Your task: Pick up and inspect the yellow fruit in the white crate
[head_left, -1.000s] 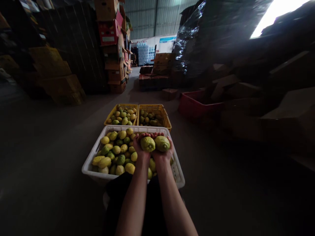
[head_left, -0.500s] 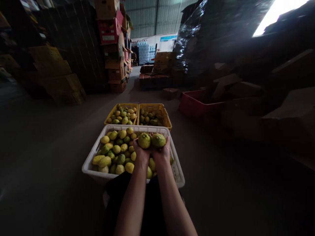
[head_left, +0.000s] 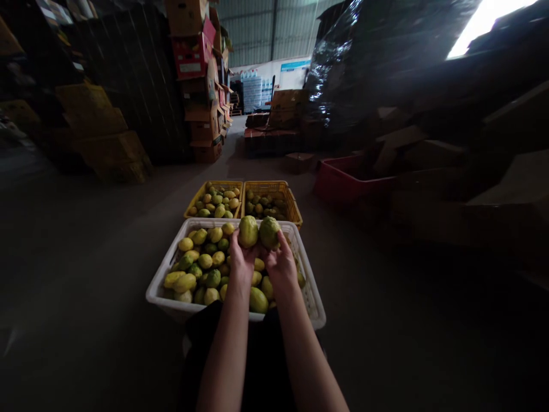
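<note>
My left hand (head_left: pixel 241 262) cradles a bumpy yellow-green citron (head_left: pixel 248 231), its thumb along the fruit's left side. Beside it, my right hand (head_left: pixel 282 266) holds a second, greener citron (head_left: pixel 269 233) with the thumb on its right. Both fruits are held up side by side with a narrow gap between them, over the far part of a white plastic crate (head_left: pixel 171 304). Inside this crate lie several yellow and green citrons (head_left: pixel 184 282), some smooth and some knobbly. My hands and forearms hide part of the crate's contents.
Behind the white crate stand a left yellow crate (head_left: pixel 214 182) and a right yellow crate (head_left: pixel 295 209), both holding similar fruit. A red bin (head_left: pixel 343 183) is at the right. Stacked cartons (head_left: pixel 201 123) rise at the back left, and film-wrapped goods (head_left: pixel 330 68) stand at the back right.
Both hands have lifted the two citrons away from me, toward the crate's far rim. The fruits have turned more upright, and the gap between them has widened slightly.
</note>
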`<state>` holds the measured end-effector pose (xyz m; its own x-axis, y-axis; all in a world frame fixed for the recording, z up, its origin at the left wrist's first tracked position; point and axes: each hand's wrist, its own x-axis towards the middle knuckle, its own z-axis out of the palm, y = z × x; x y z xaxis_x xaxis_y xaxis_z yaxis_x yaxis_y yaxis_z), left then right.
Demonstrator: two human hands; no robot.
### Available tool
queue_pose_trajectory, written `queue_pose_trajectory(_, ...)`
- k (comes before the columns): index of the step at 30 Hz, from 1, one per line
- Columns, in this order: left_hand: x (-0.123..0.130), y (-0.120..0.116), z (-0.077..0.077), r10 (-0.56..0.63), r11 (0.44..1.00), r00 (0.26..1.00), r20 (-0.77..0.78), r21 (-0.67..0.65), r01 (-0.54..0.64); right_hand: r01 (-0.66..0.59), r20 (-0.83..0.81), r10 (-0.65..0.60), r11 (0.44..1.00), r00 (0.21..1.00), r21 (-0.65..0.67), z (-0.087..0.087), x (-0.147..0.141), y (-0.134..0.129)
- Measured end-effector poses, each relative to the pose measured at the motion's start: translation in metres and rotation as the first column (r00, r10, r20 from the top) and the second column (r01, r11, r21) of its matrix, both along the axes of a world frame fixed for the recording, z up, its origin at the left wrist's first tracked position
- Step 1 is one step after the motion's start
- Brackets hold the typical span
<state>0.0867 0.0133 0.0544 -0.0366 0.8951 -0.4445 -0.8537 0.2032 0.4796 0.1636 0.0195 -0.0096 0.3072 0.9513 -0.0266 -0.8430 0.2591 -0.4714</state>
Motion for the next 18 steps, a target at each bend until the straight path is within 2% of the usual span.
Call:
queue_pose_trajectory(5,-0.006,-0.001,0.01,-0.057,0.998,0.998,-0.005,0.011,0.057,-0.139,-0.128,0.12,0.978,0.985,-0.153,0.026,0.008,-0.011)
queue_pose_trajectory(9,-0.007,0.0,0.01,-0.103,0.991,0.995,0.008,0.086,0.102,-0.114,-0.113,0.097,0.981,0.989,-0.159,0.041,0.009,-0.019)
queue_pose_trajectory(13,-0.008,0.0,0.011,-0.125,0.986,0.992,0.002,0.109,0.124,-0.086,-0.121,0.065,0.982,0.991,-0.169,0.048,0.005,-0.021)
queue_pose_trajectory(18,-0.009,-0.003,0.017,-0.13,0.987,0.991,-0.039,0.086,0.133,-0.135,-0.106,0.121,0.981,0.987,-0.14,0.044,0.005,-0.019)
